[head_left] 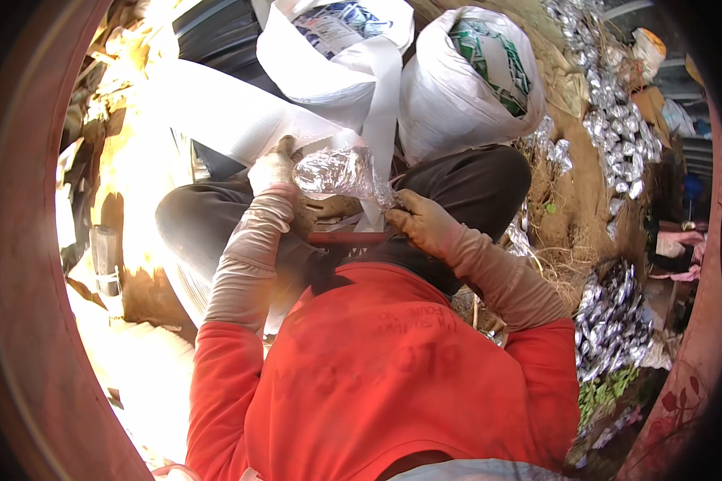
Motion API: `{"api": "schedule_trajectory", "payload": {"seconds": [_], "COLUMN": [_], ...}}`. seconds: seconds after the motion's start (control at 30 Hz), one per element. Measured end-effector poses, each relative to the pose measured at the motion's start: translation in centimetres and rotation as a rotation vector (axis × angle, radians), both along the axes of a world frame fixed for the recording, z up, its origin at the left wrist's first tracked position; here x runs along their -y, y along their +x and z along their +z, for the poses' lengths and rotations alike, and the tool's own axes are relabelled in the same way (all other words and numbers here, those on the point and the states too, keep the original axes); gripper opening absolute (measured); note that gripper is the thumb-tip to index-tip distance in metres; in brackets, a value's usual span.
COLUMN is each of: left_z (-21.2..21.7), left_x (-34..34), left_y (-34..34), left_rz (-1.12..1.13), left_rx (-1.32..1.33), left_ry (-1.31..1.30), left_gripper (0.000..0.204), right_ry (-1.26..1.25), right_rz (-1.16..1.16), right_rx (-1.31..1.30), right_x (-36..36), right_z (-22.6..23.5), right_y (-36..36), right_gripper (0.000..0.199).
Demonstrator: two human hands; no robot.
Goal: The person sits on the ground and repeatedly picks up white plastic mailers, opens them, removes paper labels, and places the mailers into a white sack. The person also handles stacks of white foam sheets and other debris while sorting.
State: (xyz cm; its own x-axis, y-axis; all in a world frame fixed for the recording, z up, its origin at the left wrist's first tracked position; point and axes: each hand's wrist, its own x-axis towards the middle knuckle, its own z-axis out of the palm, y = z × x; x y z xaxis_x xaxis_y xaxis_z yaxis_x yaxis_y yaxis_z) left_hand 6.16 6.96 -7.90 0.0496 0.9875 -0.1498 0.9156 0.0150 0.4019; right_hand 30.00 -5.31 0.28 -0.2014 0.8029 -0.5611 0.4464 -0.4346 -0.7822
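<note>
Between my gloved hands, above my lap, lies a shiny silver, crinkled film packet [335, 171]. My left hand [271, 167] is closed at the packet's left end, its thumb pointing up. The packet's twisted, narrow right end is pinched in the fingers of my right hand [425, 222]. What is inside the packet cannot be made out. A white strip [380, 104] hangs behind it, down toward my lap. Just below the packet is a flat red bar [346, 238]. A wide white sheet [225, 112] reaches in from the upper left, close to my left hand.
Two white sacks stand ahead: the left sack [297, 68] holds blue-and-white printed packs, the right sack [437, 104] green ones. Silver packets lie in a strewn line [622, 136] and a heap [614, 321] on the right. Dry roots [573, 276] cover the soil there.
</note>
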Motion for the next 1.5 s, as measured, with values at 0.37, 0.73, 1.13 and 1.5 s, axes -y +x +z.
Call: {"api": "schedule_trajectory", "payload": {"seconds": [0.37,0.73,1.13,1.5], "left_z": [-3.1,-1.8,-2.6,-6.2], "left_x": [-0.3,-11.9,-6.3,-7.6], "left_y": [1.5,-1.5,0.3,-0.1], "left_rz": [-0.16,0.06,-0.214,-0.284], "left_rx": [-0.124,0.211,-0.104,-0.128], "left_ry": [0.2,0.031,0.279,0.217], "left_gripper": [0.042,0.042,0.038,0.029], "right_ry": [0.651,0.525,0.865,-0.414], "right_rz": [0.811,0.45,0.228,-0.122], "right_rx": [0.538,0.938,0.481,0.71], "right_x": [-6.8,-13.0,-14.1,16.5], "right_z": [-12.5,-9.3,-7.4,4.4], "right_y": [-6.0,-10.4,-6.2,7.3], "right_gripper": [0.022,0.055,0.035,0.049]}}
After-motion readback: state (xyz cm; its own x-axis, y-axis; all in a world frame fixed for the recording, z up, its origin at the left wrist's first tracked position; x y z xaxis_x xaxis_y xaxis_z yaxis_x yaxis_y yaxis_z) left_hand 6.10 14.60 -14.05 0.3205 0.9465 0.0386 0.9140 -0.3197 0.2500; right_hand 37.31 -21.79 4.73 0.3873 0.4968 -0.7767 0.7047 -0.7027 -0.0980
